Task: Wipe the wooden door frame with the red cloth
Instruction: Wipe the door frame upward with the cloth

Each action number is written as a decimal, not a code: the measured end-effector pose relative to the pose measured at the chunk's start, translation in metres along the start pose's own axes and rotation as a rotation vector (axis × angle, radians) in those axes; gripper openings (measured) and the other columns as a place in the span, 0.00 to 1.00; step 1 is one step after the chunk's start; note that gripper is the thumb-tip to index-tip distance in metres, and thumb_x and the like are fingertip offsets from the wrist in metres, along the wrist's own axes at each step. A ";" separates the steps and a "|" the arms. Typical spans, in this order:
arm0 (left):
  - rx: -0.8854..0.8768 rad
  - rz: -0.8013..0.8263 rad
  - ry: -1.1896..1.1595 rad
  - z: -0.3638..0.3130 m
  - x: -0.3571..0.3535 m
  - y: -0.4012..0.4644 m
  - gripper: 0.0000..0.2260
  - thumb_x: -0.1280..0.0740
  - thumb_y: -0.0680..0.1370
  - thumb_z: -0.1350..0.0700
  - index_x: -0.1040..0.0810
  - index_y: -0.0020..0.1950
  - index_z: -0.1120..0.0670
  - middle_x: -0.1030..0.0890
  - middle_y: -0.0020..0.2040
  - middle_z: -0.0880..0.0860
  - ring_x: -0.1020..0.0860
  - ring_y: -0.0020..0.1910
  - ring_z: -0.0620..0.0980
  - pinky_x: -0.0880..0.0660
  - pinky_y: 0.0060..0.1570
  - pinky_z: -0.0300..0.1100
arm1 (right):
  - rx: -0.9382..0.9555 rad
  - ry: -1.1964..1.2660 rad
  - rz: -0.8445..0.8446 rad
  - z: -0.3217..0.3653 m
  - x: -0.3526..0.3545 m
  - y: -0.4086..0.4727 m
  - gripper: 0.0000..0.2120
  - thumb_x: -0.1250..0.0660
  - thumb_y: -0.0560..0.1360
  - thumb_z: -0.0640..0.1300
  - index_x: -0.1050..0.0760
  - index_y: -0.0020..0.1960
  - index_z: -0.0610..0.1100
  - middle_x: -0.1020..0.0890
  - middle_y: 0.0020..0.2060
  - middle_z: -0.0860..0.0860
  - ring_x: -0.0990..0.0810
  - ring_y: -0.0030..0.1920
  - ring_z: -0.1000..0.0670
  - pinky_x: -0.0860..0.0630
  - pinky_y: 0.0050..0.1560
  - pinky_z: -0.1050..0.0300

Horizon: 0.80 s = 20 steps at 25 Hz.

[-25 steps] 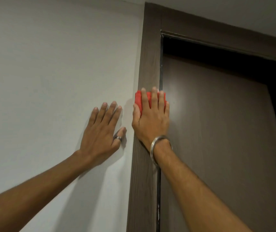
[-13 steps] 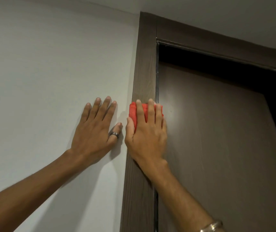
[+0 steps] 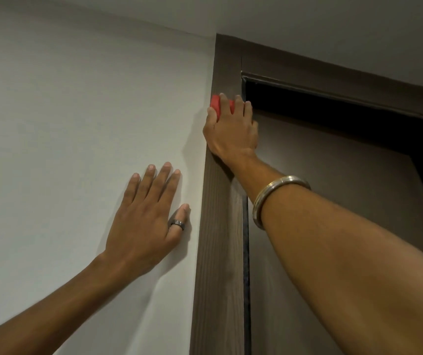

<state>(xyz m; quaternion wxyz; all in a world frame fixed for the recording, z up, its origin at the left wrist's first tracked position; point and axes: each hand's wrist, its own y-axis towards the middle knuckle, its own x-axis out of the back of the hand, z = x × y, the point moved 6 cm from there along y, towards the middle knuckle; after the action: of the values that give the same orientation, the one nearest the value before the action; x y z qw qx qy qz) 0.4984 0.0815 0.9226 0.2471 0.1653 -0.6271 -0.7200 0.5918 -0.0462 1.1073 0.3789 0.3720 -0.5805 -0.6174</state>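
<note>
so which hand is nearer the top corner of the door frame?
Right. The right hand presses the red cloth on the door frame just below its top corner. The left hand lies flat on the wall, lower and beside the frame.

Single head-mounted wide-angle view, close to the wall (image 3: 64, 124), facing forward and tilted upward along both outstretched forearms toward the upper left corner of the door frame (image 3: 227, 60) and the ceiling (image 3: 333, 21).
</note>
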 end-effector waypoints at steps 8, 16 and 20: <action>-0.006 0.017 0.016 -0.003 0.002 0.001 0.33 0.61 0.83 0.38 0.54 0.86 0.51 0.54 0.86 0.53 0.59 0.85 0.53 0.58 0.85 0.54 | 0.036 0.040 0.084 0.001 0.004 0.063 0.29 0.52 0.86 0.58 0.47 0.85 0.50 0.45 0.85 0.44 0.50 0.85 0.38 0.47 0.81 0.35; 0.007 0.002 -0.003 0.000 -0.002 -0.002 0.32 0.56 0.84 0.40 0.55 0.86 0.50 0.57 0.87 0.51 0.62 0.85 0.50 0.62 0.84 0.52 | 0.043 0.074 0.024 -0.006 0.001 0.026 0.29 0.49 0.85 0.59 0.43 0.83 0.50 0.41 0.83 0.45 0.46 0.84 0.39 0.41 0.79 0.36; 0.024 0.001 -0.029 -0.005 -0.001 -0.008 0.32 0.51 0.84 0.42 0.53 0.86 0.52 0.55 0.87 0.52 0.60 0.85 0.53 0.61 0.84 0.54 | 0.015 0.113 -0.012 -0.010 0.002 -0.037 0.29 0.46 0.84 0.60 0.41 0.83 0.51 0.41 0.83 0.46 0.44 0.84 0.40 0.39 0.79 0.36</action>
<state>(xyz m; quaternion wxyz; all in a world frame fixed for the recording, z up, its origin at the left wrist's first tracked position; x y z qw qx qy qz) 0.5009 0.0783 0.9138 0.2364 0.1574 -0.6392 -0.7147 0.5983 -0.0508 1.0699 0.4044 0.4124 -0.5605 -0.5935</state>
